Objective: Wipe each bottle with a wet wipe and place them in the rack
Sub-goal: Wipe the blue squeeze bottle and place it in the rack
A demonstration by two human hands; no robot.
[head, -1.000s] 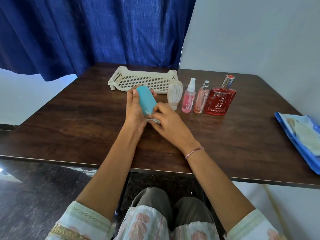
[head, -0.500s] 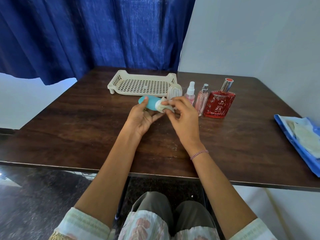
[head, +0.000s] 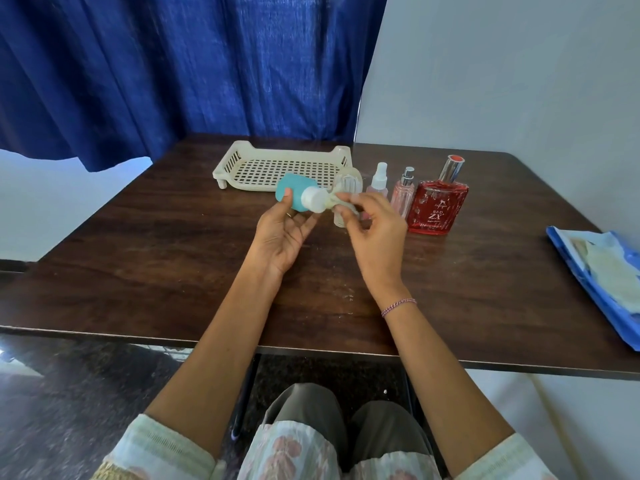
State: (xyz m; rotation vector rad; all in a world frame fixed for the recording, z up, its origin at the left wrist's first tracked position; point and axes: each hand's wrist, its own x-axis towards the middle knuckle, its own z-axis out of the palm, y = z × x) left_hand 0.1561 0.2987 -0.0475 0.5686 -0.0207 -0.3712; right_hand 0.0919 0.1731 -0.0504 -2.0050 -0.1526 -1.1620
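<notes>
Early stage, I judge: my left hand [head: 282, 233] grips the teal bottle [head: 294, 194] above mid-counter [head: 138, 254], my right hand [head: 375, 233] pinches the wet wipe [head: 334, 202] at its cap, the rack [head: 284, 168] at the far edge holds no bottle, and a row of four bottles [head: 403, 195] beside it awaits wiping.

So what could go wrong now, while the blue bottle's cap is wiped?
1. The left hand holds the blue bottle tilted above the table, mostly by fingertips; it may slip.
2. The right hand, pinching the wipe, works close to the standing white bottle and could knock it over.
</notes>
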